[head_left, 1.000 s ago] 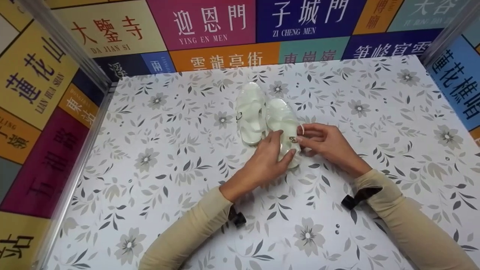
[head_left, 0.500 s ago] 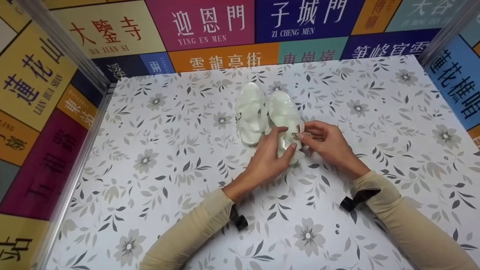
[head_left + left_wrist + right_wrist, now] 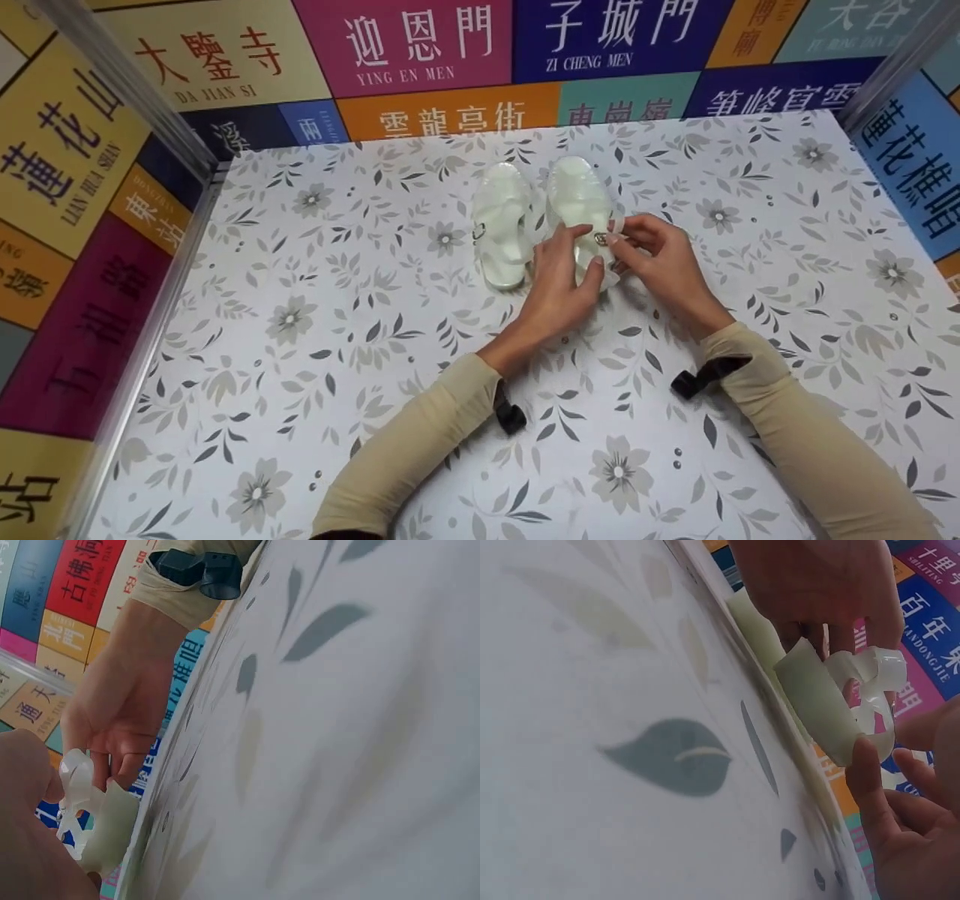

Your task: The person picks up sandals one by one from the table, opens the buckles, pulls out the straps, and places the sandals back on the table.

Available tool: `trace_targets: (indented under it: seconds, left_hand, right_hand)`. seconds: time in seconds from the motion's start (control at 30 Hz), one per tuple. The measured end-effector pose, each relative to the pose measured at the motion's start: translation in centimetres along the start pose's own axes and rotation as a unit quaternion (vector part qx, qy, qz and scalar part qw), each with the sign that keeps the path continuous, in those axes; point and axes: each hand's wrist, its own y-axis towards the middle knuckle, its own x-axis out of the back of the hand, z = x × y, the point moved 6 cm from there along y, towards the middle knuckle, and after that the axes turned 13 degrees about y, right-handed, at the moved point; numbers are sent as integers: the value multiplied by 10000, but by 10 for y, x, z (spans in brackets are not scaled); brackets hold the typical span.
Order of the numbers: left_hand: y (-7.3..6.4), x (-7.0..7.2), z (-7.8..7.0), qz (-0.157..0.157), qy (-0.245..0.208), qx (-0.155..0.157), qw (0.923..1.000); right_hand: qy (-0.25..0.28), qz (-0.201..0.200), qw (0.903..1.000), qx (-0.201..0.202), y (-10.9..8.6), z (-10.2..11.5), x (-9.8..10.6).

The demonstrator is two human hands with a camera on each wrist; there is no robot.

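Observation:
Two pale green sandals lie side by side, toes toward the back wall. The left sandal [image 3: 502,225] stands by itself. On the right sandal [image 3: 579,191] both hands are at work near its heel end. My left hand [image 3: 559,281] holds it from the left, fingers and thumb on either side of the rear part. My right hand [image 3: 664,262] pinches the strap at the outer side, beside a small metal buckle [image 3: 601,238]. The right wrist view shows the upright heel piece [image 3: 817,705] and looped straps [image 3: 877,675] between the hands. The fingers cover part of the heel.
A table [image 3: 300,420] with a printed floral cover lies beneath everything. Walls of coloured panels with lettering [image 3: 420,45] stand behind it and at both sides. Long beige sleeves and dark wrist cameras [image 3: 510,416] reach over the near part.
Both hands have moved toward the back wall, carrying the right sandal along. Its toe is now about level with the left sandal's toe, with a wider gap between them. The left sandal has stayed put.

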Motion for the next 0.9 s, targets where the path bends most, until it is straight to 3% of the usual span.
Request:
trace_targets:
  seconds: [0.3,0.5,0.6,0.77,0.9]
  left_hand:
    - [27,-12,10,-33,-173,331,9993]
    - [29,-15,21,22,-144,484,9987]
    - [25,-12,19,7,-117,521,9986]
    - [22,1,4,-79,34,131,9999]
    - [23,23,-9,-129,-58,-303,9994]
  right_hand:
    - [-85,-129,9999,47,25,-10,-1]
    - [-943,411,9940,-368,27,-17,-10]
    - [-1131,438,9918,-394,25,-16,-11]
    - [-978,197,9937,-511,23,-12,-8]
    - [-873,15,9930,-798,23,-10,-4]
